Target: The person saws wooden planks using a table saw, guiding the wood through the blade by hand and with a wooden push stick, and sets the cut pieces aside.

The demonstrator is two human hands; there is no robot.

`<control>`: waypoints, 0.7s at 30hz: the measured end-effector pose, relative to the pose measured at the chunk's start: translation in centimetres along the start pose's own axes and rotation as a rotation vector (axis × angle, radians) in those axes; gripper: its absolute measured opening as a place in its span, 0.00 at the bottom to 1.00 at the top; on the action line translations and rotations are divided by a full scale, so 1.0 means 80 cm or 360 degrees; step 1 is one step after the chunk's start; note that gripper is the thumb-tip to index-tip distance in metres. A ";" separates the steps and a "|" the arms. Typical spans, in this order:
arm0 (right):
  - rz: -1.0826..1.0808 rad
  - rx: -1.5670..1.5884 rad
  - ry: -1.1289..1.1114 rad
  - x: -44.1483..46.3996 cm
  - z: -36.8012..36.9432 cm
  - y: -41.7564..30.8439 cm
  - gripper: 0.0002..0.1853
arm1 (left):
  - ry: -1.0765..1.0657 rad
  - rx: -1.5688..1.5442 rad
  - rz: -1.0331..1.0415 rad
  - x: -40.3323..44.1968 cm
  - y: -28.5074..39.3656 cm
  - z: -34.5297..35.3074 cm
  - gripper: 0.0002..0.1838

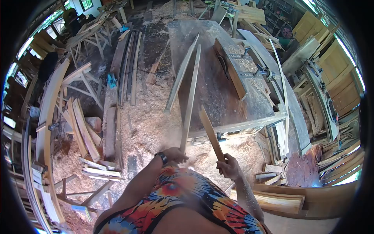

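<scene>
My right hand (pixel 230 167) grips the lower end of a short flat wooden board (pixel 211 133), which points up and away, its far end near the workbench's front edge. At the near end of a long narrow strip (pixel 191 97) is my left hand (pixel 175 155), with a dark watch on the wrist; its fingers are bent around or against that end, and the exact hold is hard to make out. A second long strip (pixel 182 74) lies on the workbench (pixel 202 113) to the left of the first. The two strips come close together at their far ends.
On the workbench a wider board (pixel 230 70) stands on edge, with clamps (pixel 263 71) to its right. Sawdust (pixel 150 117) covers the floor. Long planks (pixel 135 68) and a wooden trestle (pixel 83 80) are at the left. Offcuts (pixel 102 169) lie lower left, and a large board (pixel 323 199) lower right.
</scene>
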State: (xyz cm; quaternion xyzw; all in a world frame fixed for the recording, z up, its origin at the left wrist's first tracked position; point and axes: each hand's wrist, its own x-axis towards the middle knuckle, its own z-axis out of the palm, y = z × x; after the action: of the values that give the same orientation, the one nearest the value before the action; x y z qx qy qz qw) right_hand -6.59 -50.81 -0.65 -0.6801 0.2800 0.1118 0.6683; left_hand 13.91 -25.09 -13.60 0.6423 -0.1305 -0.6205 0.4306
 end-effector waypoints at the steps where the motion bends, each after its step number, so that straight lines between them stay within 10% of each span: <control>1: 0.0034 -0.0011 0.0011 -0.003 0.004 0.011 0.16 | 0.0220 -0.0216 -0.0011 -0.013 -0.002 0.020 0.16; 6: 0.0046 -0.0005 0.0058 0.017 0.034 0.030 0.10 | 0.0883 0.0497 0.0845 0.033 -0.070 0.069 0.09; 7: 0.0104 0.0079 0.0041 0.024 0.040 0.024 0.10 | 0.0570 -0.0641 0.0307 0.042 -0.058 0.068 0.08; 8: 0.0093 0.0004 0.0164 0.033 0.055 0.018 0.09 | 0.0781 -0.0053 0.0399 -0.003 -0.017 0.079 0.11; 12: -0.0103 0.0136 0.0282 0.068 0.088 0.000 0.09 | 0.0862 -0.0502 0.0310 -0.111 0.005 0.076 0.12; 21: -0.0277 -0.0030 0.0213 0.112 0.169 -0.078 0.10 | 0.1671 -0.0436 0.0479 -0.209 -0.161 0.015 0.28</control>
State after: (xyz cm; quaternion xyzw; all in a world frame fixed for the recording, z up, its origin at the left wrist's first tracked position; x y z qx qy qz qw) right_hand 7.07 -40.05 -1.24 -0.7141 0.2627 0.0102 0.6487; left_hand 4.82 -6.16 -11.14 0.7774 0.0929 -0.1606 0.6010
